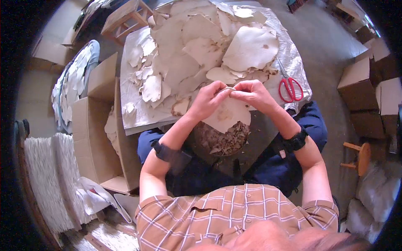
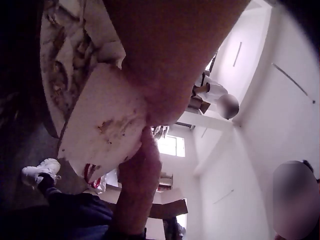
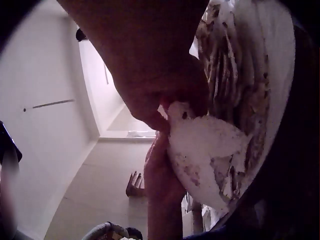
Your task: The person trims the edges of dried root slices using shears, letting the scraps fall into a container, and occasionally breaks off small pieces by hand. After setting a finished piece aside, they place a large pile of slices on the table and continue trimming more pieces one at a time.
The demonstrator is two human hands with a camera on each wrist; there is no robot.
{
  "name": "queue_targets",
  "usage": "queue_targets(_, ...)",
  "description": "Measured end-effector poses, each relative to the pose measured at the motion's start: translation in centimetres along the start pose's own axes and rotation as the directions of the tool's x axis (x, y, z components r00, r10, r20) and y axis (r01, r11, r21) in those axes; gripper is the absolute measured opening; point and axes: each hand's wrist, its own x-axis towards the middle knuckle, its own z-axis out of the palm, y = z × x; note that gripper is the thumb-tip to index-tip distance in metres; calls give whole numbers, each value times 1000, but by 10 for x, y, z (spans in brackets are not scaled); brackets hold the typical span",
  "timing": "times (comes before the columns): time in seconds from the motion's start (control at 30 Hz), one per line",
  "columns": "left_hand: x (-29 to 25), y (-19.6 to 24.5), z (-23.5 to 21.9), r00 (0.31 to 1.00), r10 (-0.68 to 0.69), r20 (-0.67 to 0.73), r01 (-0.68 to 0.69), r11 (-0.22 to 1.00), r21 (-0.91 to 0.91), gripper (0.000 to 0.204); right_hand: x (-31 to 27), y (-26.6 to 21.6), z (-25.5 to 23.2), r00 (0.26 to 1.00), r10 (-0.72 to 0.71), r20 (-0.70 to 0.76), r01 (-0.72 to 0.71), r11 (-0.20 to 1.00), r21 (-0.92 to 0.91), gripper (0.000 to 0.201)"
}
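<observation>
A thin, pale, irregular sheet with brown stains hangs between my hands over the near edge of the table. My left hand pinches its upper edge between thumb and fingers. Right beside it, my right hand pinches the same edge, the fingertips of both hands almost meeting. In the left wrist view the sheet shows a brown blotch near its middle; the right wrist view shows its other face. Below it, between the knees, is a round heap of brown flaky scraps, partly covered by the sheet.
Similar pale sheets are piled over the table, which has a white plastic cover. Red-handled scissors lie at its right edge. An open cardboard box stands left, a small wooden stool right, and more boxes behind it.
</observation>
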Motion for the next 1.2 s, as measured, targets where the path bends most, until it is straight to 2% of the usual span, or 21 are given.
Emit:
queue_targets(0.13, -3, 3, -4, 998, 22, -62, -24, 999, -42, 18, 1, -9, 1, 1000, 16, 9, -15, 999, -45, 19)
queue_targets(0.23, -3, 7, -6, 1000, -4, -26, 1, 994, -112, 18, -1, -12, 2, 999, -28, 16, 28, 999, -17, 18)
queue_targets(0.33, -4, 8, -9, 1000, 19, 9, -18, 993, -114, 18, -4, -15, 3, 998, 13, 57, -13, 1000, 3, 16)
queue_targets(0.37, -4, 9, -9, 1000, 15, 16, -12, 984, -176, 18, -4, -13, 3, 998, 14, 62, -15, 1000, 6, 16)
queue_targets(0.47, -6, 8, -9, 998, -8, 56, 23, 962, -273, 17, -6, -11, 2, 995, -27, 92, 19, 996, 85, 15)
queue_targets(0.53, -6, 8, -9, 996, -22, 91, 49, 951, -306, 17, -9, -13, 2, 988, 4, 155, -40, 972, 231, 17)
queue_targets(0.6, -7, 8, -9, 992, -18, 127, 66, 921, -383, 17, -9, -12, 1, 982, 40, 184, -90, 958, 273, 18)
queue_targets(0.67, -7, 9, -8, 992, -19, 126, 64, 929, -365, 17, -8, -12, 0, 974, 74, 213, -141, 939, 315, 18)
queue_targets(0.73, -7, 9, -7, 992, -20, 124, 62, 935, -349, 16, -7, -12, -1, 981, 66, 183, -84, 992, 94, 18)
queue_targets(0.8, -7, 7, -6, 990, -51, 129, 80, 970, -231, 17, -6, -11, 0, 984, 74, 164, -83, 996, 45, 17)
queue_targets(0.83, -7, 7, -6, 990, -51, 134, 81, 969, -232, 17, -6, -10, 0, 986, 83, 144, -83, 997, -6, 17)
queue_targets(1.07, -6, 12, -8, 995, -17, 95, 29, 992, -126, 18, -5, -9, 8, 992, 69, 107, -72, 997, 21, 19)
queue_targets(1.13, -7, 12, -6, 996, -23, 87, 31, 995, -90, 17, -4, -3, 12, 995, 60, 77, -67, 992, 104, 17)
queue_targets(1.2, -9, 12, -4, 998, -32, 54, 35, 998, -57, 17, -3, -2, 13, 997, 46, 63, -49, 998, 35, 20)
